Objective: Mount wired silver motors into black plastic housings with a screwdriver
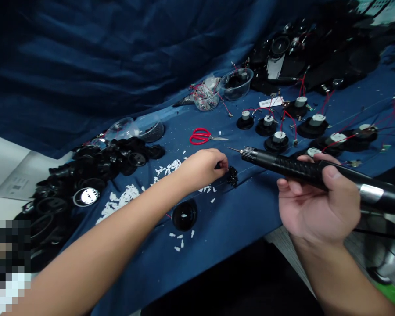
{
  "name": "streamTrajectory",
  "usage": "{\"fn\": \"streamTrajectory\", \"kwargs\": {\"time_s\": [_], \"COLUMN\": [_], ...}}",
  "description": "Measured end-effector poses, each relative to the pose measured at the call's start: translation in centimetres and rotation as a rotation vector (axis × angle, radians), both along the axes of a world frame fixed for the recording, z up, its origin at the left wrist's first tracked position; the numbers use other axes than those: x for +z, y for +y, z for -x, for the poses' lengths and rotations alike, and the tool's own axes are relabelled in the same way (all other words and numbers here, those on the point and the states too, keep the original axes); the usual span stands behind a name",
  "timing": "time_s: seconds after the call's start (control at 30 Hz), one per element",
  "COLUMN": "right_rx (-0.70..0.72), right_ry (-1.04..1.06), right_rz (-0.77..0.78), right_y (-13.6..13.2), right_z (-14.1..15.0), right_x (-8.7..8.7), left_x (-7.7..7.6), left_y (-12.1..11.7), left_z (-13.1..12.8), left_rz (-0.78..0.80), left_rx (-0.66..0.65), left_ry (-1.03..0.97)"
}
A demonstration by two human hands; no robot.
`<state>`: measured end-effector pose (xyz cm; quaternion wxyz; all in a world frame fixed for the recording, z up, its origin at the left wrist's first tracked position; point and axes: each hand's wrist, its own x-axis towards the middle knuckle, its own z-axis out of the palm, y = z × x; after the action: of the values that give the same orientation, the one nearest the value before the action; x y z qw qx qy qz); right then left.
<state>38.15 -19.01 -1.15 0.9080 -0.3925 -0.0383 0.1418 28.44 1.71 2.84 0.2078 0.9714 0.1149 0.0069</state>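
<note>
My right hand point(319, 206) is wrapped round a black electric screwdriver point(289, 166), its thin bit pointing left over the cloth. My left hand point(206, 169) reaches down to a small heap of tiny black pieces that look like screws point(232, 175). Its fingers are curled and pinched at the heap's edge, and whatever lies between the fingertips is hidden. Below my left wrist sits a round black cup-shaped part point(184, 215) with a small white piece on it. Small white plastic pieces point(127, 199) lie scattered behind and beside my left forearm.
Red-handled scissors point(202, 136) lie beyond my left hand. Several black discs with silver motors and red wires point(279, 141) stand at right. Black housings point(118, 162) are piled at left. Clear tubs point(237, 83) line the back, before a hanging blue cloth point(118, 52).
</note>
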Motion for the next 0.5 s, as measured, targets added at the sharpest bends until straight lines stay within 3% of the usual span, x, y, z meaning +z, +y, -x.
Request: {"fn": "streamTrajectory", "kwargs": {"time_s": [0.17,0.3,0.37,0.5], "right_rx": [0.004,0.059,0.138,0.290], "right_ry": [0.046,0.101,0.123,0.079], "right_rz": [-0.012,-0.032,-0.036,-0.028], "right_y": [-0.4,-1.8,-2.6,-2.6], "right_z": [-0.4,-0.8,-0.3,1.9], "right_x": [0.0,-0.2,-0.3,-0.3], "left_x": [2.5,4.4,4.0,1.2], "left_y": [-0.8,-2.5,-3.8,-5.8], "left_z": [2.2,8.1,11.5,15.9], "left_rz": [0.016,0.186,0.321,0.406], "left_rx": [0.112,0.234,0.324,0.530], "left_ry": [-0.104,-0.269,-0.358,-0.485]}}
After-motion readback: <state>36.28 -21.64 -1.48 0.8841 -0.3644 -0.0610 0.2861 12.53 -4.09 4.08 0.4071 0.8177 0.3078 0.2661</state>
